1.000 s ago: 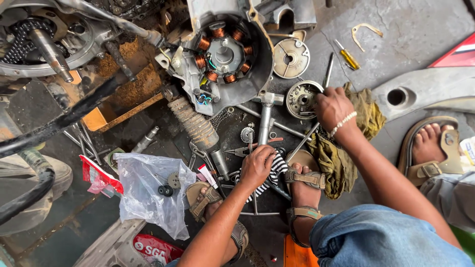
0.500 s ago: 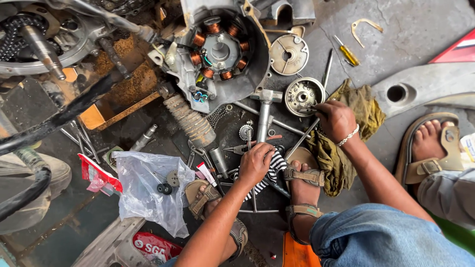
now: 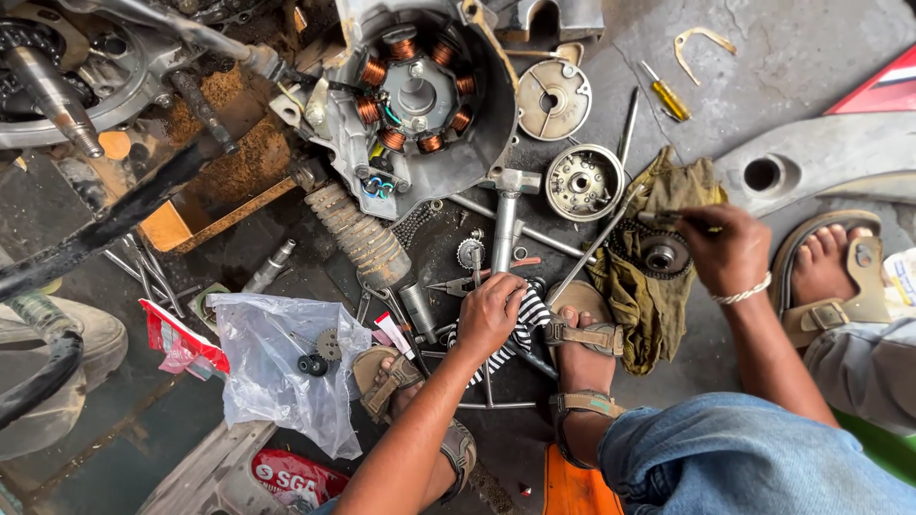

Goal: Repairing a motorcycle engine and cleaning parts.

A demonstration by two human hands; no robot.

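Note:
My left hand (image 3: pixel 491 313) is curled down on a black-and-white striped cloth (image 3: pixel 523 324) lying on the dark floor by my sandalled foot (image 3: pixel 580 339). My right hand (image 3: pixel 727 250) grips a thin dark tool (image 3: pixel 668 219) whose tip points left. It hovers just above a toothed sprocket (image 3: pixel 658 254) that lies on an olive rag (image 3: pixel 649 305). A round metal rotor (image 3: pixel 583 182) sits just left of the rag. An engine cover with copper coils (image 3: pixel 415 91) lies at the top centre.
A T-shaped wrench (image 3: pixel 506 224), pliers (image 3: pixel 472 283) and rods are scattered ahead of my left hand. A clear plastic bag (image 3: pixel 277 367) with small gears lies left. A yellow screwdriver (image 3: pixel 666 93) lies top right. Another person's sandalled foot (image 3: pixel 835 267) is at the right.
My right hand has moved from the round rotor down and right to the sprocket on the olive rag, now holding a thin tool. My left hand has stayed on the striped cloth.

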